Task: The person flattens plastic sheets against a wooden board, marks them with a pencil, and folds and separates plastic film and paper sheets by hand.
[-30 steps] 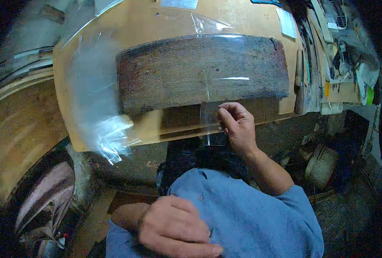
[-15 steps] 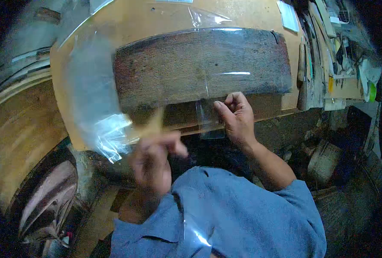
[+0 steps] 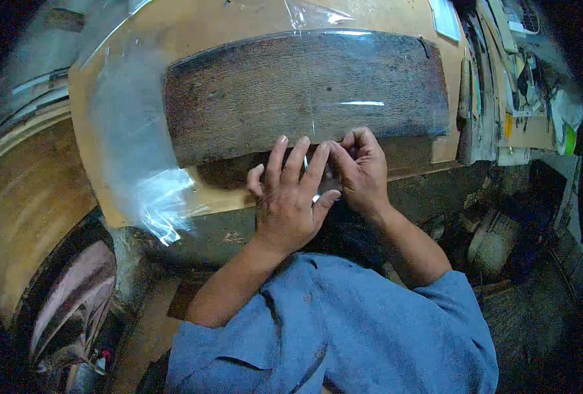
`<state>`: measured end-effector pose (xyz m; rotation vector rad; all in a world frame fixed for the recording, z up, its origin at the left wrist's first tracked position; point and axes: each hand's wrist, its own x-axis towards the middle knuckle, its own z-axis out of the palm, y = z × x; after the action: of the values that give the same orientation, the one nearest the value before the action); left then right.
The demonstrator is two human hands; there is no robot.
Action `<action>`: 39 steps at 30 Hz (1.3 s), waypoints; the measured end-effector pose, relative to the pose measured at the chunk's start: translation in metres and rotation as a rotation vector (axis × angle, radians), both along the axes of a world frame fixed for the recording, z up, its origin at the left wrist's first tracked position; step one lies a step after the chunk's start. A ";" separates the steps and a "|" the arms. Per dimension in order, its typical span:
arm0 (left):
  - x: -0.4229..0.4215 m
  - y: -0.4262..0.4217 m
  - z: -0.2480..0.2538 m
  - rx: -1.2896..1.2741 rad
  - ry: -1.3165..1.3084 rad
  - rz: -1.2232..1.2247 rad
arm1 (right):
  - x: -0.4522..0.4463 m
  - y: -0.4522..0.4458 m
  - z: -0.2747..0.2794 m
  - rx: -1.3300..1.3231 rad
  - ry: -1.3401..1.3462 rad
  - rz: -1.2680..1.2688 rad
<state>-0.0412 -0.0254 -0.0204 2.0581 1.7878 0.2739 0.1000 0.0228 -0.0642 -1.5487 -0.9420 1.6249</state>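
Observation:
A dark, rough-textured slab (image 3: pixel 271 98) with a ragged near edge lies on the tan board (image 3: pixel 225 197). Shiny highlights on it suggest clear plastic film over its right part. At the near edge, my right hand (image 3: pixel 363 174) is closed in a pinch on a piece of clear plastic film (image 3: pixel 331 177), which shows between my two hands. My left hand (image 3: pixel 290 194) is palm down with its fingers spread, and its index fingertip meets the right fingertips. Whether the left hand touches the film is hard to tell.
A stack of clear plastic bags or sheets (image 3: pixel 134 111) lies left of the slab, its crumpled end at the board's near edge. More clear film (image 3: pixel 311 16) is at the back. Wooden strips (image 3: pixel 485 85) and assorted tools (image 3: pixel 531 82) crowd the right side.
My left hand, blurred and lower left before, has come up and right to beside the right hand, fingers spread. The strip of film over the shirt is gone. My right hand stays pinched.

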 end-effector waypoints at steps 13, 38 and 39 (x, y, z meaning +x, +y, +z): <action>-0.003 -0.002 -0.005 -0.117 0.125 -0.020 | 0.007 -0.008 -0.002 0.113 -0.107 0.096; 0.002 -0.001 -0.009 -0.127 0.105 -0.009 | 0.028 0.006 0.015 0.520 -0.657 0.553; 0.002 -0.001 -0.009 -0.129 0.099 -0.005 | 0.029 0.007 0.015 0.533 -0.651 0.541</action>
<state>-0.0391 -0.0260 -0.0291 2.0167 1.8075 0.0547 0.1285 0.0296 -0.0487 -1.5156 -2.0948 1.0174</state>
